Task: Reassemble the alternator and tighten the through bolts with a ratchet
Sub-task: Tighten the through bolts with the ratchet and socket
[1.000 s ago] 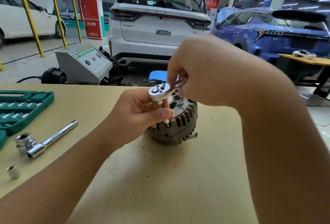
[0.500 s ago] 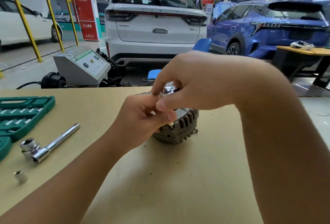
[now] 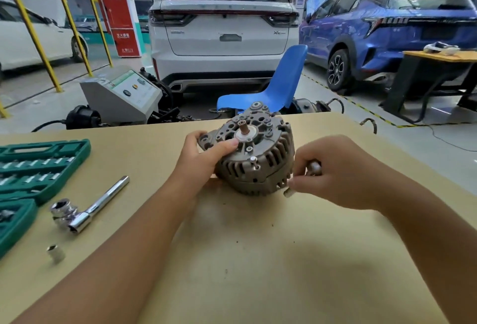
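The grey alternator (image 3: 258, 166) sits on the tan table (image 3: 258, 259), tilted toward me so its shaft end faces up. My left hand (image 3: 206, 158) grips its left side, thumb lying across the top face near the shaft. A through bolt (image 3: 253, 160) sticks up from the housing's near rim. My right hand (image 3: 335, 174) is low against the alternator's right side and holds the small ratchet (image 3: 314, 167). Its socket end (image 3: 289, 191) pokes out under my fingers at the housing's lower edge; most of the tool is hidden in my hand.
A green socket case (image 3: 38, 169) lies open at the table's left edge. Beside it are a chrome bar handle with a socket (image 3: 85, 211) and a loose small socket (image 3: 55, 253). A blue chair (image 3: 278, 86), a grey machine (image 3: 124, 94) and parked cars stand beyond the table.
The ratchet has come off the top of the alternator and gone down to its right side. My left hand let go of the ratchet's extension and now grips the housing, which is tilted toward me.
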Demonstrator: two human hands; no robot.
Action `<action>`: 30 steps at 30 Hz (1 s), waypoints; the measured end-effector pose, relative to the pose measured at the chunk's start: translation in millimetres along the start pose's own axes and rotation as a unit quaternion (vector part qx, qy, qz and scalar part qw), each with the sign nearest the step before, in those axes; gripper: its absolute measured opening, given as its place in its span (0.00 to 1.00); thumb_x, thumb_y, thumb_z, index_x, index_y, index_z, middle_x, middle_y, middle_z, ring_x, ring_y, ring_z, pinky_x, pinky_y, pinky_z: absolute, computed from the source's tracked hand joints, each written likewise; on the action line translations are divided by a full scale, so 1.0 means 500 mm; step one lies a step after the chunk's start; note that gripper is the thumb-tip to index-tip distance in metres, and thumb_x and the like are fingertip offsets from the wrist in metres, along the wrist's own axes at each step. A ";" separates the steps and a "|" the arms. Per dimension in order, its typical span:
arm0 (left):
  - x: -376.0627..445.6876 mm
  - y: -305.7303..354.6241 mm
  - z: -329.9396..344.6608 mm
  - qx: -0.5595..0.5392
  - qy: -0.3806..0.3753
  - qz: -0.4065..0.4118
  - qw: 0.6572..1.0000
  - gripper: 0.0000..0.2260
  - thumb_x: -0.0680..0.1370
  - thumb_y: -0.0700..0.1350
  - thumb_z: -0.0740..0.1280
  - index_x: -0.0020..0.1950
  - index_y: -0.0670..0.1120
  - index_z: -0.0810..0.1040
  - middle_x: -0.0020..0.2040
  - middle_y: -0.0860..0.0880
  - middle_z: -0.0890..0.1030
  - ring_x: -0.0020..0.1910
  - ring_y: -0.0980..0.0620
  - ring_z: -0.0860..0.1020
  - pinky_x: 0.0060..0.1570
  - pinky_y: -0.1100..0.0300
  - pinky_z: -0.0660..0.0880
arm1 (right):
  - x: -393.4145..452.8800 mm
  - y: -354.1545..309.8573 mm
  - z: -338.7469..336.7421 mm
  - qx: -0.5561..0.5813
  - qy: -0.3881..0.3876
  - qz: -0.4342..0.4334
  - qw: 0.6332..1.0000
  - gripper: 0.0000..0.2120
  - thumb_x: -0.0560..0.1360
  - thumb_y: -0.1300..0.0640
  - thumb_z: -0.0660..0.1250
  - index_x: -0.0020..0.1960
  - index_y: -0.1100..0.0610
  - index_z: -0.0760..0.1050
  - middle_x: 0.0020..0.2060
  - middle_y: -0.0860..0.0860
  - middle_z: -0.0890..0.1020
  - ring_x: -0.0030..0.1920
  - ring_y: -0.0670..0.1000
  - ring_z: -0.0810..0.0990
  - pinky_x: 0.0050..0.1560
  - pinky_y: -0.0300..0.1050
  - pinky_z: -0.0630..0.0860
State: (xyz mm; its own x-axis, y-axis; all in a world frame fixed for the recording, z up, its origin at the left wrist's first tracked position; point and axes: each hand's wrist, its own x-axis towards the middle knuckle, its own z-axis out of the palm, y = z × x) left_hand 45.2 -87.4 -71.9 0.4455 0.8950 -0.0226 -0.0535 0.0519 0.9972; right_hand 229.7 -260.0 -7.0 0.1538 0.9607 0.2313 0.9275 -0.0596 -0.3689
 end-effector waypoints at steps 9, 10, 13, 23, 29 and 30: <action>0.003 -0.021 0.013 0.118 0.147 0.148 0.971 0.36 0.54 0.67 0.80 0.56 0.55 0.75 0.49 0.55 0.83 0.44 0.57 0.84 0.43 0.58 0.82 | 0.016 0.031 0.023 0.193 0.146 0.110 0.964 0.08 0.72 0.46 0.76 0.49 0.42 0.79 0.30 0.51 0.81 0.28 0.45 0.77 0.26 0.38 0.69; 0.002 -0.022 0.011 0.128 0.162 0.151 0.967 0.35 0.54 0.68 0.80 0.55 0.57 0.74 0.49 0.56 0.82 0.44 0.57 0.83 0.43 0.57 0.82 | 0.015 0.035 0.024 0.216 0.146 0.115 0.959 0.08 0.72 0.47 0.76 0.49 0.42 0.80 0.28 0.50 0.80 0.25 0.43 0.75 0.23 0.35 0.67; 0.001 -0.026 0.004 0.129 0.196 0.143 0.961 0.34 0.53 0.69 0.79 0.52 0.58 0.73 0.48 0.57 0.80 0.44 0.58 0.82 0.40 0.60 0.79 | 0.016 0.042 0.036 0.249 0.142 0.120 0.950 0.04 0.70 0.50 0.78 0.43 0.45 0.83 0.26 0.48 0.77 0.21 0.43 0.68 0.21 0.35 0.63; -0.011 0.016 -0.032 0.190 0.272 0.256 0.908 0.33 0.57 0.65 0.80 0.57 0.57 0.76 0.47 0.60 0.80 0.44 0.66 0.79 0.40 0.72 0.75 | 0.020 0.049 0.056 0.285 0.142 0.112 0.941 0.11 0.69 0.61 0.78 0.41 0.46 0.84 0.25 0.43 0.76 0.22 0.42 0.69 0.23 0.34 0.66; -0.006 0.023 -0.044 0.265 0.221 0.294 0.891 0.29 0.66 0.67 0.76 0.61 0.56 0.76 0.55 0.56 0.77 0.52 0.60 0.77 0.51 0.69 0.73 | 0.017 0.032 0.077 0.282 0.042 0.074 0.956 0.15 0.73 0.63 0.75 0.47 0.42 0.82 0.34 0.51 0.80 0.25 0.43 0.72 0.25 0.33 0.68; -0.003 0.025 -0.045 0.287 0.199 0.297 0.889 0.28 0.68 0.68 0.73 0.62 0.56 0.76 0.55 0.56 0.76 0.51 0.62 0.76 0.50 0.74 0.70 | 0.017 0.030 0.083 0.267 0.034 0.072 0.960 0.14 0.73 0.61 0.76 0.46 0.41 0.81 0.36 0.51 0.81 0.27 0.43 0.74 0.25 0.32 0.69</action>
State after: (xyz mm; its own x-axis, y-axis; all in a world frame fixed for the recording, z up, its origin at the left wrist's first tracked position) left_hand 23.9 -78.3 -61.1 0.1326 0.7814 0.6098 0.3417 -0.6136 0.7119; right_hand 230.9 -241.7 -47.9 0.3056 0.9320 0.1950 0.5910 -0.0251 -0.8063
